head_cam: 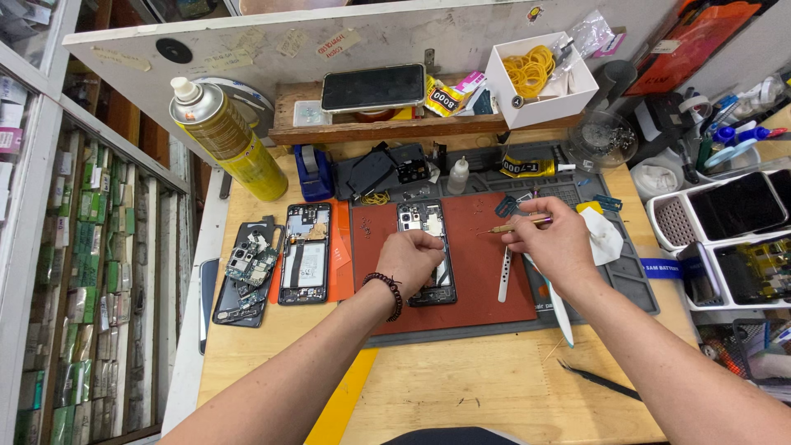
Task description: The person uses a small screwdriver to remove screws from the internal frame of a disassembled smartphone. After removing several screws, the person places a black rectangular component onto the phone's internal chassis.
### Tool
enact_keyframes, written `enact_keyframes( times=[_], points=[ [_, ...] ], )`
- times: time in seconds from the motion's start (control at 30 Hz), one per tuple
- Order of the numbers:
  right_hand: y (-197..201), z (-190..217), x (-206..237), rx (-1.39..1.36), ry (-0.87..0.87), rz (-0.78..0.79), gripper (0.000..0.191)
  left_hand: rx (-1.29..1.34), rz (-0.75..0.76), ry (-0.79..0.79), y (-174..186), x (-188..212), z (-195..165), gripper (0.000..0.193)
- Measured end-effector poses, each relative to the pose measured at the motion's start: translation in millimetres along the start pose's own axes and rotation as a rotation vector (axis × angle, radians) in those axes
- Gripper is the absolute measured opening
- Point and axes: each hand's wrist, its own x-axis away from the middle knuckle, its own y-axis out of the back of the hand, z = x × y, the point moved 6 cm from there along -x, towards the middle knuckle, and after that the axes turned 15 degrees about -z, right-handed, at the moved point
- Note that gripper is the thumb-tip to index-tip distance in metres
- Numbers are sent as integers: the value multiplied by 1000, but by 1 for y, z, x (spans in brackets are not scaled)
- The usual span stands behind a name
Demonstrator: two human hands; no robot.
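An opened black phone frame point(422, 221) lies on a red work mat point(482, 272). My left hand point(409, 259) rests over its lower half with the fingers pinched together on something small I cannot make out. My right hand point(554, 237) hovers above the mat's right side and grips a thin gold-coloured screwdriver point(517, 225) whose tip points left toward the phone. A beaded bracelet point(390, 292) circles my left wrist.
Left of the mat lie another opened phone point(304, 253) and a back cover with loose boards point(246, 270). A yellow spray can point(227, 140), blue tape dispenser point(314, 173), shelf with a phone point(372, 87), box of rubber bands point(540, 78), metal tweezers point(504, 276), black tweezers point(601, 381), bins point(725, 239).
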Motion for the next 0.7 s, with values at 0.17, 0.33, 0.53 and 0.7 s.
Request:
enact_keyframes(
  times=[0.17,0.33,0.53,0.7],
  points=[
    [-5,8,6,23,7,7,26,101,10,28,-5,2,-1,14],
    [-3,13,11,-129,-154,6,25,140,24,-16,-6,-3,-1,19],
    [-16,22,26,-294,-250,95,24,199,27,-100,-4,-4,-10,28],
    [-29,28,35,-290,-250,118,25,280,21,-108,7,-1,-11,19]
  ],
)
